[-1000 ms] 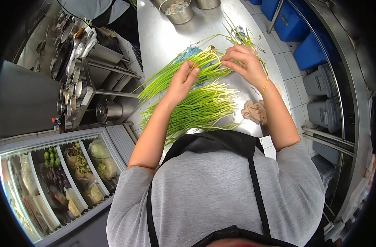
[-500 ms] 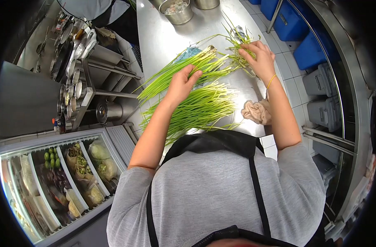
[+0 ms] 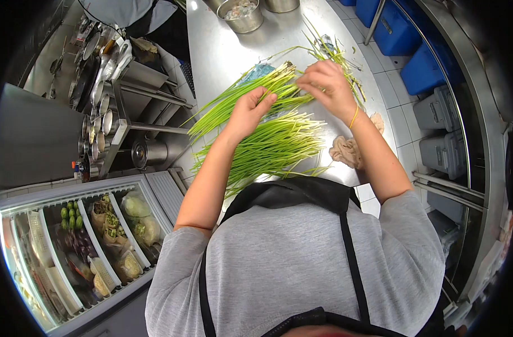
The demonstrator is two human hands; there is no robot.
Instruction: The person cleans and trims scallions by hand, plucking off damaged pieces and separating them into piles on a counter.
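Note:
Long scallions (image 3: 273, 146) lie in two piles on the metal table, green tops toward the left and pale ends toward the right. My left hand (image 3: 249, 115) is closed round some stalks of the upper pile, with the thumb along the top. Just right of it, my right hand (image 3: 328, 92), with a yellow band at the wrist, has its fingers drawn together by the pale ends; anything between the fingertips is hidden. Loose trimmings (image 3: 338, 53) lie beyond the right hand. A blue cloth or bag (image 3: 259, 72) shows behind the upper pile.
A crumpled beige cloth (image 3: 346, 151) lies near the table's right edge. Metal pots, one with food (image 3: 240, 16), stand at the far end. A glass-topped chest (image 3: 82, 247) is at lower left, a pot rack (image 3: 102, 118) at left, blue bins (image 3: 399, 33) at right. Another person (image 3: 149, 22) stands at upper left.
My right hand has moved left from the loose trimmings to the pale ends of the upper pile, and its fingers have come together. My left hand stays almost in place.

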